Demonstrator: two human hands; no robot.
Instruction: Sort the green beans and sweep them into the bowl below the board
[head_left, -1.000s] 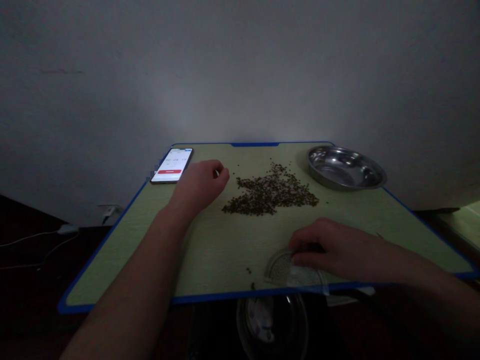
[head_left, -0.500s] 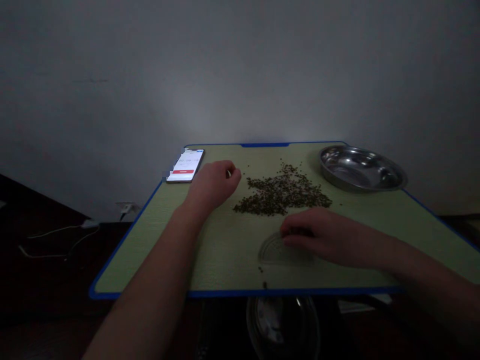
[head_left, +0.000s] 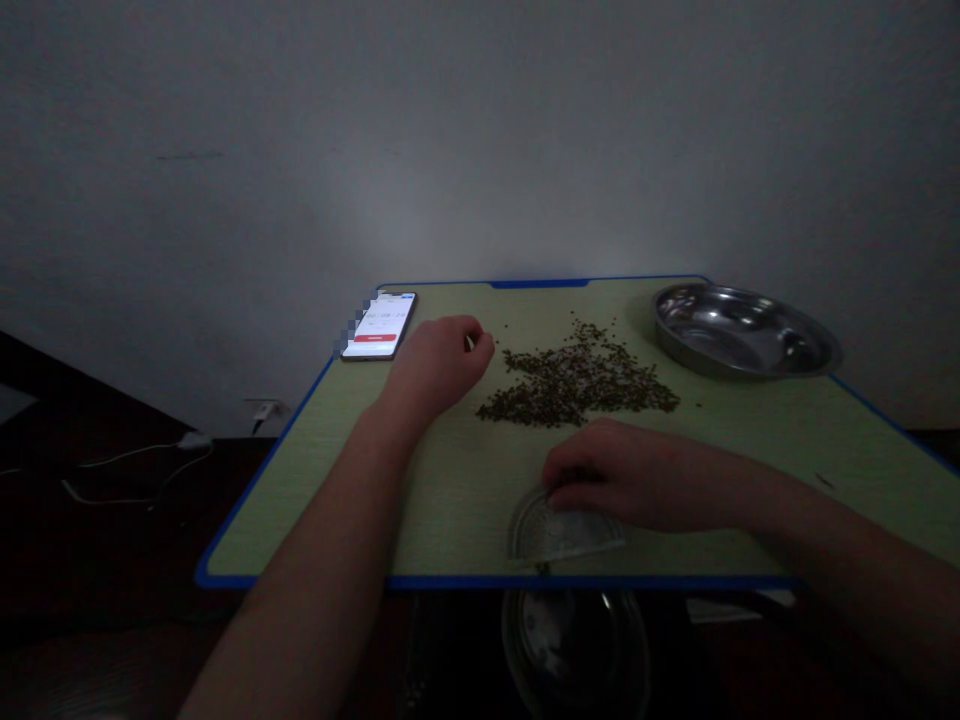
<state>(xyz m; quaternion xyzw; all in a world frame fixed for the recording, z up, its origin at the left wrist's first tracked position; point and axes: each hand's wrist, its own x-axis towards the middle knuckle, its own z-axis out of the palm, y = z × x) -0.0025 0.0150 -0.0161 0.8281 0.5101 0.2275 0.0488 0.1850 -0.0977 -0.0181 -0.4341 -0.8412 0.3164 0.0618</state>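
A heap of small dark grains lies in the middle of a pale green table with a blue rim. My left hand rests on the table just left of the heap, fingers curled into a loose fist with something small and pale at the fingertips. My right hand lies near the front edge with its fingers pressed down on a clear half-round plastic piece. That piece lies flat on the table, below the heap.
A lit phone lies at the back left corner. A shallow steel dish stands at the back right. Below the front edge a round glass-like container shows. Cables and a plug lie on the dark floor to the left.
My right hand has slid the clear half-round piece leftwards along the table near its front edge. The left hand stays by the heap. The view has shifted, so everything sits further right.
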